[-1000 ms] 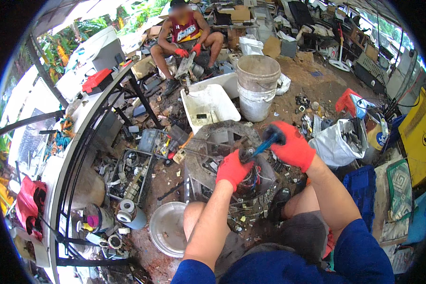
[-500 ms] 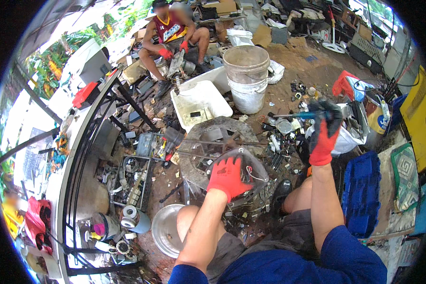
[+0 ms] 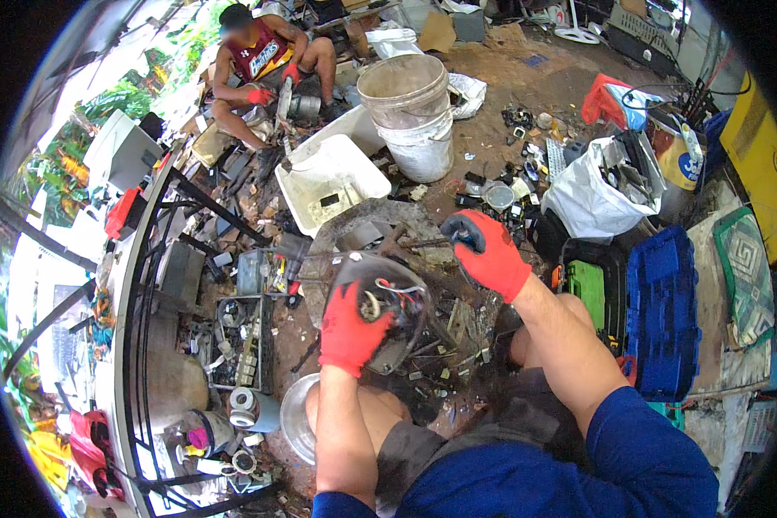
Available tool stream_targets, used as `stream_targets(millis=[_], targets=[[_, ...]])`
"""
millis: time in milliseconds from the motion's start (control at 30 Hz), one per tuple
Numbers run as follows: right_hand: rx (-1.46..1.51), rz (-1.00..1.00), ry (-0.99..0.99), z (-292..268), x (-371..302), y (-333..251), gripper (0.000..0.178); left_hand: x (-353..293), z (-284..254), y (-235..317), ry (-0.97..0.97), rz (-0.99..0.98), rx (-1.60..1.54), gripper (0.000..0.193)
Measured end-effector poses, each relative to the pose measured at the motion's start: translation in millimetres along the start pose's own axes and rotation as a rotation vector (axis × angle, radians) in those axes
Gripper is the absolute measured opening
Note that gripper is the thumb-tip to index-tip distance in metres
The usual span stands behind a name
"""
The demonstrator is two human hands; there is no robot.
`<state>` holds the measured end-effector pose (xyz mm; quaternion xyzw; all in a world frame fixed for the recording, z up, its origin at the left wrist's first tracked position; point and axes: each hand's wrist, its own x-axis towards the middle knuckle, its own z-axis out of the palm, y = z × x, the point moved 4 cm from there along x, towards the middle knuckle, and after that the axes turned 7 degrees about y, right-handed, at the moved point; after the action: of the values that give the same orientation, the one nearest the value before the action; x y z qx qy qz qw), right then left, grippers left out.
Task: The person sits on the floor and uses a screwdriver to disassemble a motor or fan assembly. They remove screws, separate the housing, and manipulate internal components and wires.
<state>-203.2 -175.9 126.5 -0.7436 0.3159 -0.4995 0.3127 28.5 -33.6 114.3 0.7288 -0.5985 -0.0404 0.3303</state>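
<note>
My left hand, in a red glove, grips the near left side of a dark, rounded housing with red and white wires inside. The housing's kind is unclear. It is tilted up in front of a worn stone-like block with metal pieces on it. To the right and slightly above the housing, my right hand, in a red glove with a dark palm, is closed. The screwdriver seen in it earlier is now mostly hidden by the fingers, and its tip cannot be made out.
A white basin and stacked buckets stand beyond the block. A white sack of scrap and a blue plastic case lid are at right. Crates of parts and a metal frame line the left. A co-worker sits far left.
My right hand has swung left and inward toward the housing, and its screwdriver is no longer plain to see. My left hand has tilted the housing up. The view has shifted right.
</note>
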Motion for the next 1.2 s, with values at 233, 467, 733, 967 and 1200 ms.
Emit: stream_targets(millis=[233, 467, 733, 967, 1200], targets=[[0.117, 0.11, -0.185, 21.3, -8.3, 7.5, 0.056, -5.9, -19.6, -18.8, 0.405, -0.209, -0.58, 0.054], [0.486, 0.34, -0.401, 46.9, -29.3, 53.6, 0.084, 0.4, -0.2, -44.2, 0.386, -0.309, -0.91, 0.039], [1.172, 0.706, -0.354, 82.0, -41.3, 47.7, 0.056, -11.9, -17.2, 5.7, 0.361, -0.255, -0.755, 0.068], [1.289, 0.752, -0.436, 74.7, -25.7, 14.8, 0.051, -22.8, -18.2, 40.7, 0.269, 0.106, -0.484, 0.095], [1.383, 0.739, -0.407, 77.1, -28.0, 4.8, 0.057, -31.4, -20.7, 37.5, 0.305, 0.097, -0.431, 0.093]])
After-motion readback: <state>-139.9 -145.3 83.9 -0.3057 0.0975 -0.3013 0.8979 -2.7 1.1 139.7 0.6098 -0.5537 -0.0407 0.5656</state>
